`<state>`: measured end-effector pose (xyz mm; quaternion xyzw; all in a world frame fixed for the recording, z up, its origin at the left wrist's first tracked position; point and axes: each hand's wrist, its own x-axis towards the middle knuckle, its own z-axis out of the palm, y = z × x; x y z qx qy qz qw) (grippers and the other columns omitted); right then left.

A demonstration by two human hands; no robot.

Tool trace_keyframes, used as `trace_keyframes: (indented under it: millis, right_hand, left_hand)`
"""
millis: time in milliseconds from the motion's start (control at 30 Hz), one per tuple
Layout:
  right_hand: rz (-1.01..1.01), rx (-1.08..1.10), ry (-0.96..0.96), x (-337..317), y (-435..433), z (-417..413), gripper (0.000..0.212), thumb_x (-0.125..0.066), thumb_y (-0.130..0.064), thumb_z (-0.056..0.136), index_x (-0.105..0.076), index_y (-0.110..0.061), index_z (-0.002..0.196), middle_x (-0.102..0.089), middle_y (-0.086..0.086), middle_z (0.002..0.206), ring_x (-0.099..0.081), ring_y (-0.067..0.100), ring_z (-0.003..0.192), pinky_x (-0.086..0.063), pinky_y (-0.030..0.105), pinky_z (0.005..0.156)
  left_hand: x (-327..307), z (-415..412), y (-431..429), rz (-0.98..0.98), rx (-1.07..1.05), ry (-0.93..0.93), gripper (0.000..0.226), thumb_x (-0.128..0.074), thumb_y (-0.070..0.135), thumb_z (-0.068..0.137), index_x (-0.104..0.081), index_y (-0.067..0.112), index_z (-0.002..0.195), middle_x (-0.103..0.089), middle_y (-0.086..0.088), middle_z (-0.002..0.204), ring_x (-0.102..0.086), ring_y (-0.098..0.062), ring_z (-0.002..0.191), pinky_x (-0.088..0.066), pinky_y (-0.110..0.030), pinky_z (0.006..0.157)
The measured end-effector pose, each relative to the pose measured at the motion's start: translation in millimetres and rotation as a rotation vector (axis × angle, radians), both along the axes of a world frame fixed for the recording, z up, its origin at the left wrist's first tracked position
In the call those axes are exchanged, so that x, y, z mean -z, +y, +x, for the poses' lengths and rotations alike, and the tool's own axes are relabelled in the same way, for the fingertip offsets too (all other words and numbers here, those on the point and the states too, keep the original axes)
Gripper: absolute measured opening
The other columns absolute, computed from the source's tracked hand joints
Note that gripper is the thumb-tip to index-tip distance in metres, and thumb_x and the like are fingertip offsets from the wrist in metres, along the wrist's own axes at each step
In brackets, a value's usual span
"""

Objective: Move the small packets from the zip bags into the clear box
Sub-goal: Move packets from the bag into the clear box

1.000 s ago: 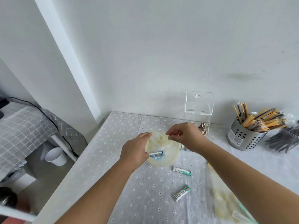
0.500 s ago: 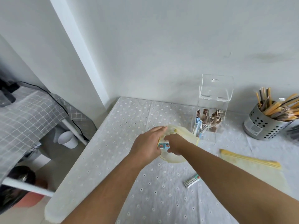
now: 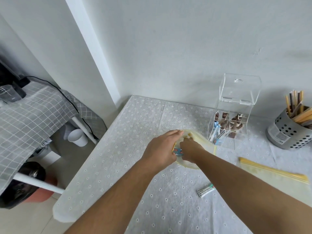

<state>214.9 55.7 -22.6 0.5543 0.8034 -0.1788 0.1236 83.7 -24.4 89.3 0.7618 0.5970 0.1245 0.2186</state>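
The right hand (image 3: 190,149) hid its fingertips inside the zip bag (image 3: 205,141), covering most of a blue packet (image 3: 178,151). At three o'clock, the utensil holder (image 3: 287,134) was cut by the frame edge. Print on the loose packet (image 3: 206,192) was too small to read.

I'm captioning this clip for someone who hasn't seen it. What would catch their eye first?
Both hands meet at the centre of the table: the left hand holds a yellowish zip bag open while the right hand reaches in at a blue packet. Just behind stands the clear box, lid up, already holding packets; one loose packet lies nearer.
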Motion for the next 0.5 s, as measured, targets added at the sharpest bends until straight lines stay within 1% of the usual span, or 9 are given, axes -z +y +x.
trace_keyframes:
  millis: [33, 100, 167, 200, 233, 300, 367, 433, 500]
  right_hand:
    - [-0.012, 0.016, 0.041, -0.7, 0.3, 1.2, 0.042, -0.063, -0.018, 0.084, -0.052, -0.006, 0.122, -0.052, 0.013, 0.124, -0.054, 0.027, 0.11, -0.049, 0.035, 0.087]
    - [-0.057, 0.073, 0.153, -3.3, 1.2, 3.0, 0.037, -0.062, -0.017, 0.082, -0.052, -0.006, 0.116, -0.056, 0.012, 0.116, -0.052, 0.022, 0.092, -0.046, 0.03, 0.073]
    - [-0.108, 0.133, 0.267, -6.4, 3.0, 4.4, 0.029, -0.062, -0.016, 0.083, -0.053, -0.008, 0.109, -0.058, 0.007, 0.1, -0.048, 0.019, 0.08, -0.036, 0.021, 0.057]
    - [-0.137, 0.18, 0.331, -7.6, 3.7, 5.1, 0.023, -0.063, -0.016, 0.084, -0.053, -0.011, 0.104, -0.055, 0.003, 0.089, -0.047, 0.018, 0.075, -0.032, 0.019, 0.053]
    - [-0.173, 0.236, 0.401, -8.9, 3.8, 5.7, 0.018, -0.064, -0.016, 0.084, -0.052, -0.013, 0.098, -0.051, -0.001, 0.079, -0.047, 0.016, 0.068, -0.032, 0.019, 0.05]
    - [-0.265, 0.353, 0.569, -11.5, 3.7, 6.3, 0.017, -0.066, -0.012, 0.085, -0.053, -0.011, 0.095, -0.051, -0.003, 0.069, -0.047, 0.011, 0.057, -0.036, 0.018, 0.049]
    - [-0.344, 0.434, 0.693, -13.8, 3.2, 6.6, 0.018, -0.065, -0.006, 0.086, -0.058, 0.0, 0.102, -0.055, 0.003, 0.065, -0.049, 0.011, 0.055, -0.039, 0.018, 0.052]
    - [-0.356, 0.456, 0.732, -15.3, 3.0, 6.5, 0.024, -0.06, -0.004, 0.089, -0.059, 0.009, 0.109, -0.059, 0.01, 0.072, -0.051, 0.016, 0.06, -0.04, 0.02, 0.057]
    - [-0.325, 0.453, 0.726, -16.8, 3.7, 5.7, 0.025, -0.056, -0.004, 0.091, -0.06, 0.007, 0.113, -0.059, 0.015, 0.087, -0.05, 0.018, 0.066, -0.041, 0.022, 0.06]
  left_hand:
    - [-0.4, -0.1, 0.1, 0.003, 0.002, 0.002, 0.076, -0.06, 0.002, 0.079, -0.031, 0.029, 0.144, -0.032, 0.014, 0.151, -0.041, -0.008, 0.132, -0.041, -0.028, 0.105]
    - [-1.1, -0.7, 0.1, 0.01, 0.005, 0.007, 0.075, -0.059, 0.003, 0.08, -0.031, 0.029, 0.144, -0.032, 0.014, 0.151, -0.041, -0.007, 0.132, -0.041, -0.027, 0.106]
    - [-1.5, -1.2, 0.2, 0.012, 0.005, 0.007, 0.075, -0.058, 0.002, 0.08, -0.031, 0.028, 0.144, -0.032, 0.014, 0.151, -0.04, -0.007, 0.133, -0.04, -0.026, 0.106]
    - [-1.8, -1.1, 0.3, 0.014, 0.005, 0.007, 0.075, -0.058, 0.002, 0.08, -0.031, 0.028, 0.144, -0.032, 0.014, 0.151, -0.039, -0.006, 0.133, -0.039, -0.026, 0.107]
    - [-1.9, -1.0, 0.6, 0.018, 0.005, 0.009, 0.074, -0.058, 0.002, 0.08, -0.031, 0.028, 0.144, -0.032, 0.014, 0.151, -0.039, -0.006, 0.133, -0.038, -0.025, 0.107]
    - [-1.6, -0.5, 1.1, 0.022, 0.007, 0.014, 0.074, -0.057, 0.001, 0.08, -0.031, 0.028, 0.144, -0.032, 0.014, 0.151, -0.039, -0.006, 0.134, -0.038, -0.025, 0.107]
    - [-1.2, 0.0, 1.1, 0.02, 0.01, 0.017, 0.075, -0.057, 0.001, 0.079, -0.032, 0.027, 0.144, -0.032, 0.014, 0.151, -0.039, -0.006, 0.133, -0.039, -0.026, 0.107]
    - [-0.6, 0.2, 1.0, 0.02, 0.011, 0.02, 0.075, -0.057, 0.001, 0.079, -0.032, 0.028, 0.144, -0.032, 0.014, 0.151, -0.04, -0.007, 0.133, -0.039, -0.027, 0.107]
    - [0.2, -0.1, 1.6, 0.021, 0.007, 0.029, 0.075, -0.057, 0.001, 0.08, -0.031, 0.028, 0.145, -0.032, 0.014, 0.151, -0.04, -0.007, 0.133, -0.039, -0.028, 0.107]
